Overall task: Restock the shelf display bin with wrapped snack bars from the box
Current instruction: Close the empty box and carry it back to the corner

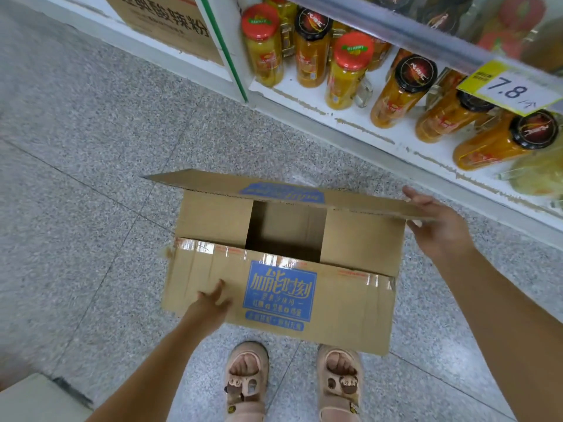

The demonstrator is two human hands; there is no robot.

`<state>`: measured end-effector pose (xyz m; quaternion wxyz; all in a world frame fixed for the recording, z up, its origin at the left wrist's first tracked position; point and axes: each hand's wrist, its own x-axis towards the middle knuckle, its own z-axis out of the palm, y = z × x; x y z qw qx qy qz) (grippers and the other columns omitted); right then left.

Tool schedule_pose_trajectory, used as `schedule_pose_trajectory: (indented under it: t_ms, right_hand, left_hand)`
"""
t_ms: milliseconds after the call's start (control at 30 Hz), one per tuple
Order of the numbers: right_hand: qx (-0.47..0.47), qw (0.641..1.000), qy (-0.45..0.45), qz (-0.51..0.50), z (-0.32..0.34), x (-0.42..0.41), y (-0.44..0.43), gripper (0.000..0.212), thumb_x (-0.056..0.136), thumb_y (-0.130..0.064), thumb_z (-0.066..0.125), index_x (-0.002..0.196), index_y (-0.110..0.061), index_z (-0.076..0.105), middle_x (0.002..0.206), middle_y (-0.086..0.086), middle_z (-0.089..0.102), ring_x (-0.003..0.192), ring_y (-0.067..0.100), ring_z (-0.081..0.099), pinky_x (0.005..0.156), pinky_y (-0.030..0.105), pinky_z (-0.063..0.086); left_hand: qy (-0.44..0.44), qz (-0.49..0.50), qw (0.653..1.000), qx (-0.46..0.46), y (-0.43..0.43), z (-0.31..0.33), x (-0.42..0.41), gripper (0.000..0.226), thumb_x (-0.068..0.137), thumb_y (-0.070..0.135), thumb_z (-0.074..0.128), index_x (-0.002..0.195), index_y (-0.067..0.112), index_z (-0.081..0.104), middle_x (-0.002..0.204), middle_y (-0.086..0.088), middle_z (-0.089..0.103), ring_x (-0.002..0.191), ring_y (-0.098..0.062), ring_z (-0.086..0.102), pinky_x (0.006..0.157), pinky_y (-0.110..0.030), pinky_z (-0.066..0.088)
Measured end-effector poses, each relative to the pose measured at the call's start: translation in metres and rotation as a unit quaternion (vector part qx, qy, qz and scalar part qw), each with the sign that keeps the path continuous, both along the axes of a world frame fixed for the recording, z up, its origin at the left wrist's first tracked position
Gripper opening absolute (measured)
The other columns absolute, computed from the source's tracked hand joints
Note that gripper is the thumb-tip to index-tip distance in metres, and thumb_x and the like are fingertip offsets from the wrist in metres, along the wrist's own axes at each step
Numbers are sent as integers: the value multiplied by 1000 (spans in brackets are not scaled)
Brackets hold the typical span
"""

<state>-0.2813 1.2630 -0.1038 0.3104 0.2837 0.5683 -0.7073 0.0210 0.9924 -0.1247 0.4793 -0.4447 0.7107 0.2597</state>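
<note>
Head view: the box (362,239) sits on the floor (91,178) at your feet, no bars visible through its gap. Your left hand (210,303) lies flat on the near flap (344,309) and your right hand (441,229) pinches the far flap (274,190) at its end; fold both fully outward first.

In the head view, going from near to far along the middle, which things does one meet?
Beige sandals, brown cardboard box with a blue label, white shelf, orange jars with red lids.
</note>
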Motion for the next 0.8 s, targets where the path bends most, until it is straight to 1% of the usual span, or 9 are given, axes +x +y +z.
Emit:
schedule_pose_trajectory:
  t_ms: [67, 133, 233, 333, 400, 600, 667, 733, 800]
  right_hand:
    - [28, 999, 16, 2, 3, 12, 8, 32, 86, 0, 47, 68, -15, 70, 113, 5, 68, 109, 15, 61, 88, 28, 46]
    - [132, 988, 34, 75, -2, 30, 14, 14, 87, -18, 59, 79, -20, 72, 110, -3, 69, 110, 14, 59, 94, 32, 43]
    - [259, 940, 77, 206, -17, 65, 16, 12, 85, -28, 68, 88, -17, 65, 107, 0, 64, 103, 19, 57, 90, 34, 44]
    - [343, 921, 61, 171, -37, 94, 14, 38, 77, -23, 77, 98, -10, 48, 107, 9, 53, 98, 25, 54, 77, 37, 47]
    - [380, 919, 14, 107, -46, 107, 12, 49, 73, -33, 79, 98, -7, 46, 101, 11, 53, 90, 25, 53, 66, 33, 43]
    - [373, 916, -123, 83, -52, 132, -3, 78, 81, -62, 55, 138, -11, 36, 133, 16, 47, 121, 35, 45, 93, 42, 37]
    - [328, 926, -153, 110, -48, 129, 2, 101, 66, -80, 52, 141, -15, 32, 141, 15, 42, 126, 35, 43, 104, 45, 36]
    - [304, 925, -177, 143, -52, 123, 15, 133, 32, -96, 49, 140, -20, 34, 140, 13, 45, 123, 36, 47, 104, 55, 37]
    - [300, 922, -183, 161, -94, 115, 62, 139, 22, -99, 47, 140, -25, 35, 141, 9, 45, 124, 35, 47, 103, 60, 36]
  left_hand:
    - [47, 89, 995, -11, -12, 4, -1, 49, 99, 37, 38, 145, 20, 34, 143, -23, 42, 123, -36, 48, 100, -34, 38]
    - [83, 180, 978, -59, -26, 11, -1, 44, 98, 32, 43, 131, 4, 54, 130, -23, 55, 117, -37, 52, 98, -36, 40]
    - [129, 242, 946, -174, -47, 19, 0, 39, 98, 24, 41, 115, -5, 62, 116, -30, 60, 106, -42, 56, 91, -42, 43]
    - [184, 344, 886, -250, -65, 23, -6, 49, 95, 33, 48, 126, -4, 52, 126, -30, 53, 114, -44, 52, 95, -46, 41]
    - [176, 393, 873, -227, -74, 18, -9, 62, 92, 44, 53, 137, 2, 43, 136, -25, 47, 123, -41, 46, 101, -47, 38]
    - [232, 411, 881, -33, -84, 0, -23, 46, 94, 39, 51, 129, 9, 48, 132, -19, 53, 112, -32, 55, 92, -38, 43]
    - [233, 423, 875, -22, -81, 1, -22, 57, 87, 49, 56, 129, 11, 50, 130, -15, 56, 116, -33, 56, 95, -40, 46]
    - [227, 441, 867, -40, -76, 7, -18, 81, 64, 69, 64, 126, 17, 54, 124, -9, 61, 110, -30, 60, 97, -43, 47]
    - [235, 435, 868, -52, -70, 18, -17, 91, 57, 75, 62, 128, 19, 52, 122, -5, 59, 108, -28, 59, 96, -43, 48]
